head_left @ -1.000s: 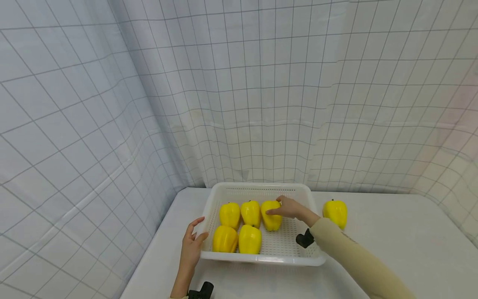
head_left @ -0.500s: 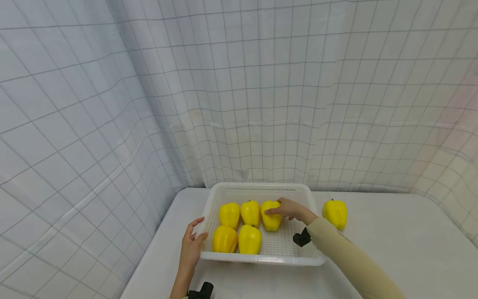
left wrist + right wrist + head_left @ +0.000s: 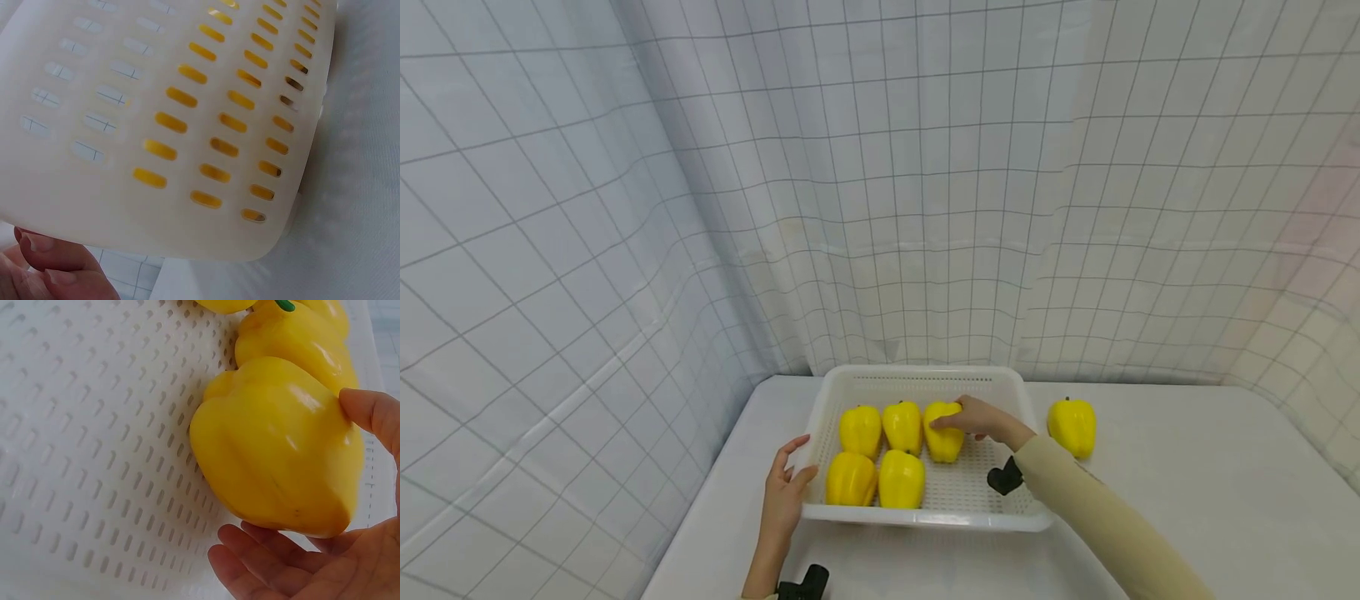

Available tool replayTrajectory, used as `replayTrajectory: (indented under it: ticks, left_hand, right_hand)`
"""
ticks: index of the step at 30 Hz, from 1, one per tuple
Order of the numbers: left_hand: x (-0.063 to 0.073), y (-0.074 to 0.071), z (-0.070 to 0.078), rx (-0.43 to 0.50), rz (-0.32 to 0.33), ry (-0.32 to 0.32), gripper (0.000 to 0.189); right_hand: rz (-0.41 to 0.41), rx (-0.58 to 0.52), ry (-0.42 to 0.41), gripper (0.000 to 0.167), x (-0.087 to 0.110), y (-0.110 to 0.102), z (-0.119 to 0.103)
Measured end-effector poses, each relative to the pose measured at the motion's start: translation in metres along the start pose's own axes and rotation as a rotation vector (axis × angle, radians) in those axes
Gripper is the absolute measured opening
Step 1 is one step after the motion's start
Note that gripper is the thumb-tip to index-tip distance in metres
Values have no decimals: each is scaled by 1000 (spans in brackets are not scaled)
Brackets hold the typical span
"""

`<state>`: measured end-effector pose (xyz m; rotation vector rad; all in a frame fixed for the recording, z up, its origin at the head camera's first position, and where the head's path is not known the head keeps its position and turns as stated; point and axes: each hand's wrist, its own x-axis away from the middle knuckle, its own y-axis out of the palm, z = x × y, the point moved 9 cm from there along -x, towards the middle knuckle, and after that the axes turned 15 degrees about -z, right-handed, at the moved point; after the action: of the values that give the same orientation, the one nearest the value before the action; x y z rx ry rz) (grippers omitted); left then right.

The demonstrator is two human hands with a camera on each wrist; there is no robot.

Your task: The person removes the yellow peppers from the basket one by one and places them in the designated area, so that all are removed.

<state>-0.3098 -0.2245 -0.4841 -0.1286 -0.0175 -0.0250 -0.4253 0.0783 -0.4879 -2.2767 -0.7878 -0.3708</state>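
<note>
A white perforated plastic basket (image 3: pixel 970 521) holds several yellow bell peppers in two rows. My right hand (image 3: pixel 981 419) grips the rightmost pepper (image 3: pixel 943 446) of the far row. In the right wrist view, the thumb (image 3: pixel 372 415) presses that pepper's side and the other fingers curve against its end. My left hand (image 3: pixel 784 492) holds the basket's left rim, with its thumb over the edge. In the left wrist view, its curled fingers (image 3: pixel 56 256) sit by the rim, partly hidden. Another yellow bell pepper (image 3: pixel 1072 427) stands on the table, right of the basket.
The basket stands on a white-covered table (image 3: pixel 1180 467). White curtains with a dark grid (image 3: pixel 925 208) hang behind it and along the left. The front near row holds two peppers (image 3: pixel 902 481), with bare basket floor to their right.
My right hand and forearm have shifted slightly left, and the gripped pepper has edged left toward its neighbour. The left hand stays on the rim.
</note>
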Motion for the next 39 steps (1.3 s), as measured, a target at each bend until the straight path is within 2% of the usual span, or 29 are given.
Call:
replayTrajectory:
  ticks: [14, 22, 39]
  left_hand:
    - [1, 0, 1, 2, -2, 4, 44]
    - [1, 0, 0, 5, 1, 2, 45]
    - [2, 1, 1, 7, -6, 9, 45]
  right_hand:
    - [50, -51, -36, 66, 11, -6, -2]
    - [70, -81, -68, 76, 17, -10, -6]
    - [158, -101, -133, 78, 31, -20, -16]
